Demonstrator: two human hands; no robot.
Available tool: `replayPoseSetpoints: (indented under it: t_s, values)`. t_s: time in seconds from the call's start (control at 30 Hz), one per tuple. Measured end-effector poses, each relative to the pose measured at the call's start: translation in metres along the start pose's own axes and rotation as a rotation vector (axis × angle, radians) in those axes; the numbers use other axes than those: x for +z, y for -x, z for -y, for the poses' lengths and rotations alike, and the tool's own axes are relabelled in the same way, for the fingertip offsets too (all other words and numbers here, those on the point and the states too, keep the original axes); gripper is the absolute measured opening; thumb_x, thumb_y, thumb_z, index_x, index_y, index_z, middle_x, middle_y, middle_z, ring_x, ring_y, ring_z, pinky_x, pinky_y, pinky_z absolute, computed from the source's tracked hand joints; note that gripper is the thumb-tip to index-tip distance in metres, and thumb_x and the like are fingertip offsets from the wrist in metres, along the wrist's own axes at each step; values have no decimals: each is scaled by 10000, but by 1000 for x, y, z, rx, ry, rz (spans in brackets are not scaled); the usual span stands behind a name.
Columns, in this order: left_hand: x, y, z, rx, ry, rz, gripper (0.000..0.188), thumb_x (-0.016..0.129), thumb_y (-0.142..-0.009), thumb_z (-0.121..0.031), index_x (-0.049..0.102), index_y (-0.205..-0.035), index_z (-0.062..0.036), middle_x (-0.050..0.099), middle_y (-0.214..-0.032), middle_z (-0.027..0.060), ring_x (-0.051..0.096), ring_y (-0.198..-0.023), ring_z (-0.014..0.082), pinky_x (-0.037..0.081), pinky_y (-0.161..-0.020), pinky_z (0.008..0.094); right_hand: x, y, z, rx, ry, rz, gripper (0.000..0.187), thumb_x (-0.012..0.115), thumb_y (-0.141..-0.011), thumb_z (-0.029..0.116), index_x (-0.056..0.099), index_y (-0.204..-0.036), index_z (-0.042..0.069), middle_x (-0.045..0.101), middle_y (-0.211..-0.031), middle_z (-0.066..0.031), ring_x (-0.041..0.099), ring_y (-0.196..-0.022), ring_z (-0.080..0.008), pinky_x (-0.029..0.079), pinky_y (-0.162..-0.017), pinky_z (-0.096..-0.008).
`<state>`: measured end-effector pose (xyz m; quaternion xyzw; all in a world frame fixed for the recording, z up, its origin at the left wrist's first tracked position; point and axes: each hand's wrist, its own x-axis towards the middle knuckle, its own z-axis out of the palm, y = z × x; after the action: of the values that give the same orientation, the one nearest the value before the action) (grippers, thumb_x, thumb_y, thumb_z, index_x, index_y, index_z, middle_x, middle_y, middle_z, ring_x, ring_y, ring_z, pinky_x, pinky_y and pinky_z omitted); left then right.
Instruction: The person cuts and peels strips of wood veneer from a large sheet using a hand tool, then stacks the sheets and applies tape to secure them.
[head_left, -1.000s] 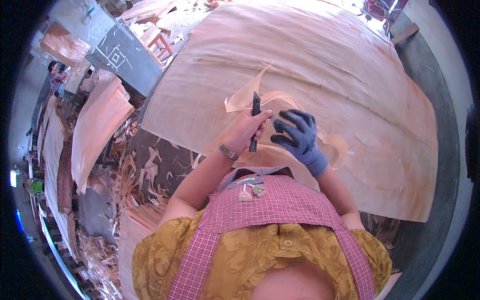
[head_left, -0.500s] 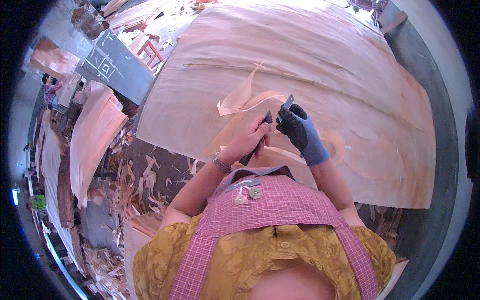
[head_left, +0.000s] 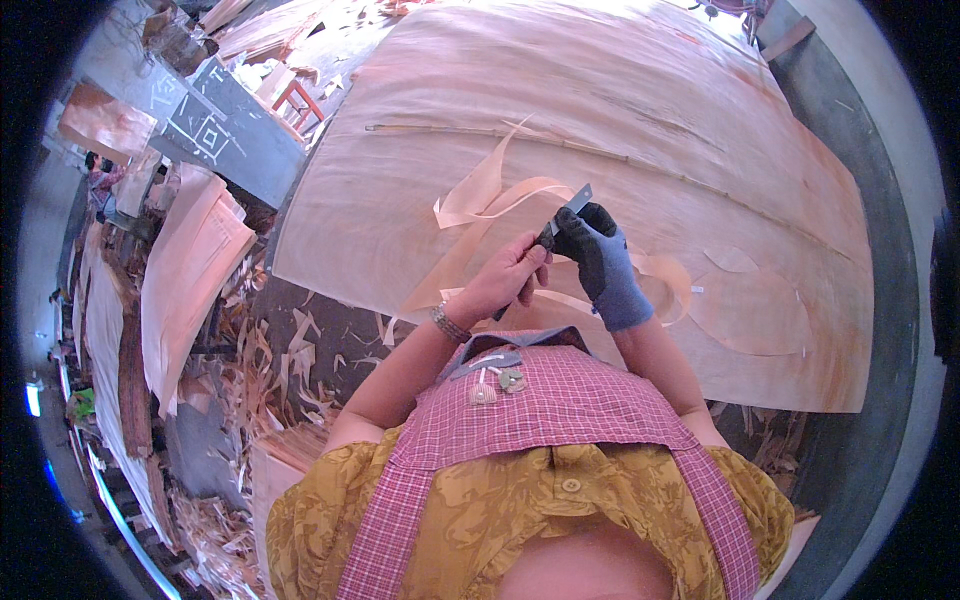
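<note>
Just above the wood sheet, my bare left hand (head_left: 510, 272) is closed round a dark narrow bar (head_left: 545, 238). Its upper end pokes out by the thumb and its lower end below the fingers; its kind cannot be made out. My right hand (head_left: 595, 260), in a blue-and-black work glove, pinches a flat grey metal blade (head_left: 576, 204) with a hole near its tip. The blade's lower part lies against or very close to the bar's upper end. Beneath the hands spreads a large thin wood veneer sheet (head_left: 720, 330).
Curled veneer strips (head_left: 478, 188) lie on the sheet beyond my hands. A long thin stick (head_left: 640, 160) crosses it. To the left are a grey board with white marks (head_left: 240, 135), stacked veneer (head_left: 190, 270) and heaped scraps (head_left: 285, 390). Farther left is another person (head_left: 102, 178).
My hands have come together: the blade, apart from the dark bar before, now meets or nearly meets it. The blade has tilted more to the right.
</note>
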<state>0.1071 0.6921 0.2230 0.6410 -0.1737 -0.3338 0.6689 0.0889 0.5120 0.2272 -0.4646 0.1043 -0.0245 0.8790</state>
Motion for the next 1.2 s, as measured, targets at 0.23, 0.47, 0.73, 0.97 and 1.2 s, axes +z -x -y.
replayPoseSetpoints:
  t_s: [0.23,0.47,0.73,0.97,1.2]
  values:
    - [-1,-3,-1,3,15,4,262,412,-1050,-279,521,-1089,-45,553,-773,16,517,-563,57,462,-486,199,-2,-3,-1,-1,8,-20,174,683,-890,115,632,-1039,41,681,-926,-64,680,-793,-170,577,-707,-310]
    - [1,-7,-3,14,-9,-3,254,411,-1050,-275,520,-1061,-45,555,-768,19,515,-563,58,457,-480,196,-3,-2,-3,-100,62,23,162,682,-889,112,640,-1027,37,682,-912,-64,675,-785,-160,575,-709,-305]
    - [0,-13,0,49,36,14,269,406,-1052,-296,524,-1051,-54,557,-758,17,504,-544,52,433,-462,187,4,0,6,-97,23,-29,164,666,-901,100,638,-1043,23,688,-935,-73,676,-794,-172,583,-725,-322]
    - [3,-19,0,56,40,-2,262,408,-1048,-309,529,-1021,-78,539,-738,3,474,-520,41,410,-455,180,-5,-5,-1,-146,78,-15,144,668,-901,103,651,-1020,25,690,-932,-69,666,-804,-157,568,-731,-308]
    - [0,-21,1,53,73,30,265,425,-1045,-312,537,-1011,-74,549,-760,4,488,-546,42,427,-478,185,-4,-6,-2,-67,48,-73,151,680,-892,109,655,-1017,29,691,-926,-69,666,-796,-154,564,-733,-302]
